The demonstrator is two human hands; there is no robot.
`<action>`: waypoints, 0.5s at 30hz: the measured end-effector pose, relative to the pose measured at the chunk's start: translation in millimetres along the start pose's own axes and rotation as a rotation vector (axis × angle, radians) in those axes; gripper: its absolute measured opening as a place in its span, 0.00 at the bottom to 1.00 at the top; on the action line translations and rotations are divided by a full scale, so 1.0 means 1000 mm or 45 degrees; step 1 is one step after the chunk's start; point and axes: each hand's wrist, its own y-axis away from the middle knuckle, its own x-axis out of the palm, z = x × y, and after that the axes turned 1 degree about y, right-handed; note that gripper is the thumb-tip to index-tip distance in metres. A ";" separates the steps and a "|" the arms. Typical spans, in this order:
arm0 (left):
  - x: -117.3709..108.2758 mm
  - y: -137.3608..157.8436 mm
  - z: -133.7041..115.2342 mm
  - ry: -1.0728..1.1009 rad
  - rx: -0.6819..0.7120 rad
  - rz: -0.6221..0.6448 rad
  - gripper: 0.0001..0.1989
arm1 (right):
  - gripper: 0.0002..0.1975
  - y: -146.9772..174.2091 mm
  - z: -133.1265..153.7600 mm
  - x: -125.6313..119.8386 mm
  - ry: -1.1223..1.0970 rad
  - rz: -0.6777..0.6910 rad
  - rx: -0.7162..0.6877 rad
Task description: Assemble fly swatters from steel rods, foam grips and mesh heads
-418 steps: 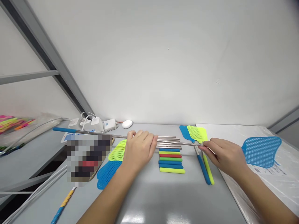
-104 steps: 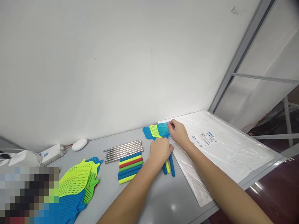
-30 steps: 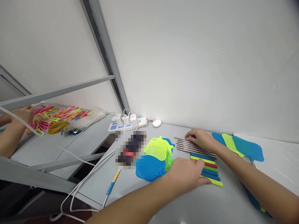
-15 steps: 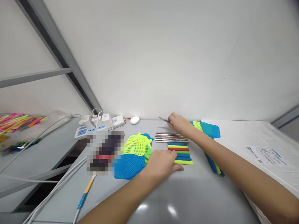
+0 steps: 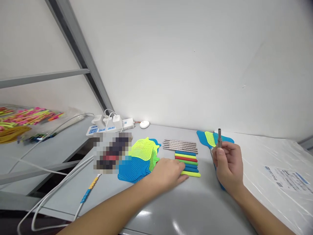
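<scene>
In my right hand [image 5: 228, 166], thumb and fingers close around a silver metal telescopic rod [image 5: 219, 134], its hollow end pointing up. That hand is raised in front of finished-looking fly swatters [image 5: 210, 138] with blue and yellow heads. My left hand [image 5: 168, 173] lies over the left ends of several coloured handle tubes [image 5: 189, 159], fingers resting on them and thumb apart below; its inner fingers are hidden. Just behind the tubes, several more metal rods [image 5: 179, 144] lie side by side. Left of my left hand are stacked mesh swatter heads [image 5: 137, 166], blue, yellow and green.
A power strip [image 5: 93, 130] with white plugs stands at the back left, near a white oval device [image 5: 144, 124]. A blurred-out item [image 5: 113, 153] with a cable lies left. A plastic-wrapped package [image 5: 264, 153] is at right; colourful pieces [image 5: 34, 117] lie far left.
My right hand has moved from behind the rod row to the right and nearer, turning the rod upright. My left hand stays on the tubes. The view has shifted slightly.
</scene>
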 end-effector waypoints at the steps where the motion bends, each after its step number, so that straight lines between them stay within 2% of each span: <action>1: -0.001 0.001 0.000 -0.004 0.021 0.007 0.16 | 0.08 0.001 0.000 0.001 -0.017 0.022 0.015; 5: -0.006 0.005 -0.002 0.008 0.142 0.058 0.10 | 0.04 0.008 0.002 0.005 -0.041 0.131 -0.040; 9: -0.008 0.007 -0.004 0.042 0.227 0.095 0.07 | 0.03 0.018 0.008 0.008 -0.197 0.152 -0.040; 12: -0.007 0.006 -0.004 0.191 0.235 0.024 0.06 | 0.05 0.021 0.013 0.010 -0.283 0.180 0.001; 15: -0.008 0.004 -0.003 0.451 0.175 -0.147 0.05 | 0.08 0.018 0.016 0.011 -0.279 0.231 0.060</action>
